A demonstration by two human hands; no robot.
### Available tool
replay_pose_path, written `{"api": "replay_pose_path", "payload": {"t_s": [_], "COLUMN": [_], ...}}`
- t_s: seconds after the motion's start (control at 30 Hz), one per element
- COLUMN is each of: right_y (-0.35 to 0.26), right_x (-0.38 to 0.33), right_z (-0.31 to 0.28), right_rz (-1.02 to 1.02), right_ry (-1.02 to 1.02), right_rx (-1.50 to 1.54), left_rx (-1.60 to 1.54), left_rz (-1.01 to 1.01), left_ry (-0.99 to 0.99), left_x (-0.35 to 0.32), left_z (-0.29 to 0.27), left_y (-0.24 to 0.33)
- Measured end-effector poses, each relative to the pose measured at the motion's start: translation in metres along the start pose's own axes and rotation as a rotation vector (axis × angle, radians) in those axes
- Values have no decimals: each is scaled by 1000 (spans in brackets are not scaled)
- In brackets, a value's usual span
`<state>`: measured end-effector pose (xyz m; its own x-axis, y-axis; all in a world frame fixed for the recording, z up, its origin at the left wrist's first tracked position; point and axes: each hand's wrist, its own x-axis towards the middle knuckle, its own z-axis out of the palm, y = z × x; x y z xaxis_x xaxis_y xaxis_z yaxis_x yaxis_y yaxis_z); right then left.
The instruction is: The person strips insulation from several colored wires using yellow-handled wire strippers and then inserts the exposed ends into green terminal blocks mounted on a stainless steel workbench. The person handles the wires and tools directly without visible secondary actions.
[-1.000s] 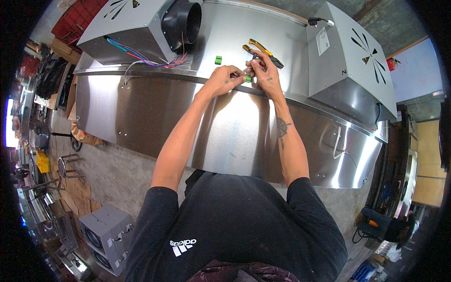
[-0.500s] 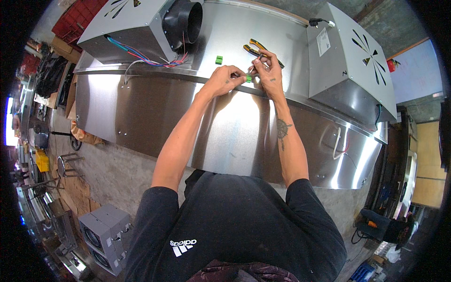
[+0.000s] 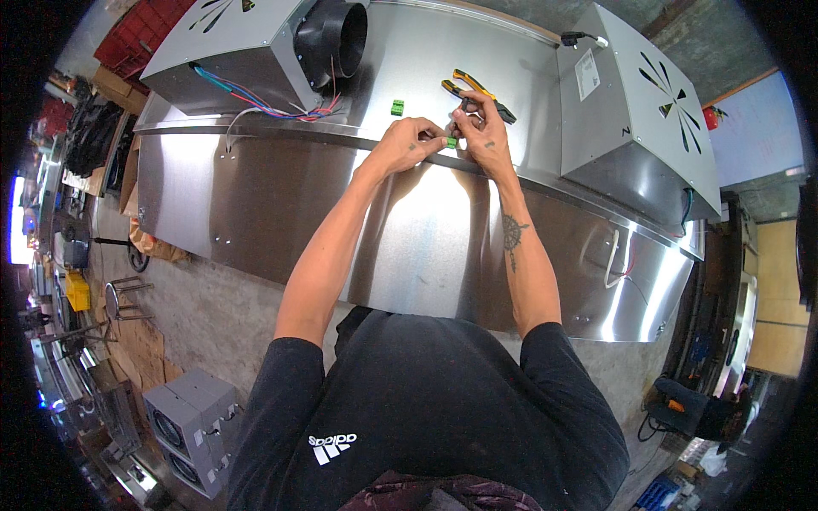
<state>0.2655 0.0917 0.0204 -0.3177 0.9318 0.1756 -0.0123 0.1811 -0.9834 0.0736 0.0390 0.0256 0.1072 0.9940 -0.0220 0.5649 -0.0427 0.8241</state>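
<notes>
At the front edge of a shiny metal surface, my left hand (image 3: 407, 145) pinches a small green terminal block (image 3: 451, 143) between thumb and fingertips. Close beside it on the right, my right hand (image 3: 484, 136) is closed around a slim tool with a dark handle (image 3: 464, 104), which looks like a small screwdriver. Its tip is hidden by my fingers. Another green terminal block (image 3: 397, 107) lies on the metal, beyond my left hand. Pliers with yellow-and-black handles (image 3: 474, 83) rest just beyond my right hand, which partly covers them.
A grey metal box with a black round duct (image 3: 348, 41) and loose coloured wires (image 3: 256, 104) stands at the left. Another vented grey box (image 3: 639, 111) stands at the right. A white cable (image 3: 611, 260) hangs on the front panel. Grey units (image 3: 192, 430) sit on the floor.
My right hand has turned slightly, and the tool's handle has shifted a little left and more upright. More of the pliers shows. My left hand keeps its hold on the terminal block.
</notes>
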Motion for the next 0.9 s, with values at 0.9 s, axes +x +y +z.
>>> {"api": "replay_pose_path", "payload": {"t_s": [0.9], "right_y": [5], "right_x": [4], "right_z": [-1], "right_rz": [-17], "right_ry": [-41], "right_rx": [61], "left_rx": [10], "left_rz": [-2], "left_ry": [-9], "left_x": [1], "left_z": [0], "left_y": [-1]}}
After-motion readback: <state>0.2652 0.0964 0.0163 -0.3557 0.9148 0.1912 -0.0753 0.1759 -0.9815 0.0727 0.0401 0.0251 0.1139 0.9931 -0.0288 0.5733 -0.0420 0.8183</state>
